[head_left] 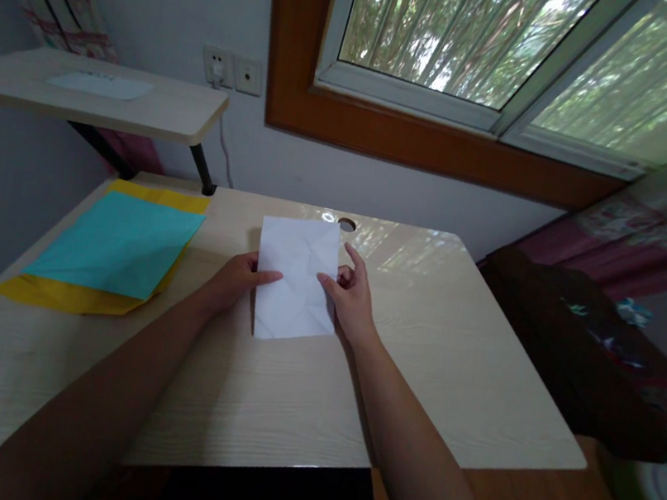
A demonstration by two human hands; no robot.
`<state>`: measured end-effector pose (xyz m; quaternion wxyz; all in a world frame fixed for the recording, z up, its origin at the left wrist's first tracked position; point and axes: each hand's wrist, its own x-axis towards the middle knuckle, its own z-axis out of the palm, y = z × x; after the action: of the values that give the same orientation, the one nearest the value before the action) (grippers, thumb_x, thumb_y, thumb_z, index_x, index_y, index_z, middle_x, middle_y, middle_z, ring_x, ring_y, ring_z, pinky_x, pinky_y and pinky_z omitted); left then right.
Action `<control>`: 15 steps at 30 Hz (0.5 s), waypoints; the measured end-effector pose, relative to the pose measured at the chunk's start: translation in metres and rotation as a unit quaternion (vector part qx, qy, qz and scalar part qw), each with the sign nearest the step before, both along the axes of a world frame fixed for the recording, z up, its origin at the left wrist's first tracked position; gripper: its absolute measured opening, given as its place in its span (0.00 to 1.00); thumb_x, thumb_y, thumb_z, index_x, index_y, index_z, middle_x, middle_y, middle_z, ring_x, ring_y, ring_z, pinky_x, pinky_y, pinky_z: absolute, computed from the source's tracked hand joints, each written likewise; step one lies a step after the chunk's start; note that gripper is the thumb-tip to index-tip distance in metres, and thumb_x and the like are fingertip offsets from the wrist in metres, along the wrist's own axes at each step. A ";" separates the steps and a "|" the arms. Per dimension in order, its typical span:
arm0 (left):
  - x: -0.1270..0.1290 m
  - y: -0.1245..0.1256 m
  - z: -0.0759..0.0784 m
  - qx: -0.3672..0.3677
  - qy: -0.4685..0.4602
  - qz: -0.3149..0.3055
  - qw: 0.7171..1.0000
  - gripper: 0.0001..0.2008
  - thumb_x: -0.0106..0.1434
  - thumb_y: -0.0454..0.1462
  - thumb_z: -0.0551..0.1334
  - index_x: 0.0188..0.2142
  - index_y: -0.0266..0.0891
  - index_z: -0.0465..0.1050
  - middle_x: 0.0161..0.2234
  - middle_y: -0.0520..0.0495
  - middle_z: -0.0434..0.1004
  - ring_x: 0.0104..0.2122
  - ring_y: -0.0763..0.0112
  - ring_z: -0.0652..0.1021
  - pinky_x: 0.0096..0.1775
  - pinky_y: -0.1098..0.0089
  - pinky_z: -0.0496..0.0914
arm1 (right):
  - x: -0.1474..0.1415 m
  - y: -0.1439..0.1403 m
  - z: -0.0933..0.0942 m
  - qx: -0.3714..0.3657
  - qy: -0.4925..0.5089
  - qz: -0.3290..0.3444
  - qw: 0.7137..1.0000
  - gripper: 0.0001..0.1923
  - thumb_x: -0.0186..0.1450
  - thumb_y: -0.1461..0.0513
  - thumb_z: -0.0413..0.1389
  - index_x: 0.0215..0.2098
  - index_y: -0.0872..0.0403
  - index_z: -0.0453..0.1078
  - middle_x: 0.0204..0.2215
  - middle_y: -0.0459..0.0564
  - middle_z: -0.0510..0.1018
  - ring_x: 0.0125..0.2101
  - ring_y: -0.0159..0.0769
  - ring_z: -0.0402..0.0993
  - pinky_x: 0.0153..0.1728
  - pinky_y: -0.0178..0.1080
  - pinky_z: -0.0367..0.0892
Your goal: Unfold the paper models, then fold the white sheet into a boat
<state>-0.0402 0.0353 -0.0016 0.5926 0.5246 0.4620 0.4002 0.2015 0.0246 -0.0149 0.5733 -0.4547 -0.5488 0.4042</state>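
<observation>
A creased white sheet of paper [297, 278] is held just above the middle of a light wooden table [417, 363]. My left hand [237, 277] grips its left edge, thumb lying across the front of the sheet. My right hand [352, 295] grips the right edge, thumb on the paper and index finger raised. The paper looks folded, with crease lines across it.
A teal sheet [121, 243] lies on a yellow sheet [60, 294] at the table's left. A cable hole [346, 224] is at the far edge. A raised shelf [94, 93] stands back left; a dark sofa [575, 353] is to the right, below a window.
</observation>
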 end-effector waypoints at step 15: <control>0.001 0.005 -0.005 0.033 -0.033 0.063 0.997 0.24 0.56 0.46 0.73 0.48 0.36 0.78 0.45 0.41 0.84 0.40 0.58 0.82 0.42 0.60 0.76 | 0.003 0.003 0.003 -0.010 0.055 -0.010 0.998 0.38 0.59 0.57 0.66 0.64 0.47 0.59 0.25 0.37 0.72 0.25 0.30 0.66 0.33 0.36 0.64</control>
<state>-0.0394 0.0402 -0.0066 0.5637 0.5002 0.4609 0.4686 0.2044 0.0271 -0.0116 0.6019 -0.4430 -0.5081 0.4281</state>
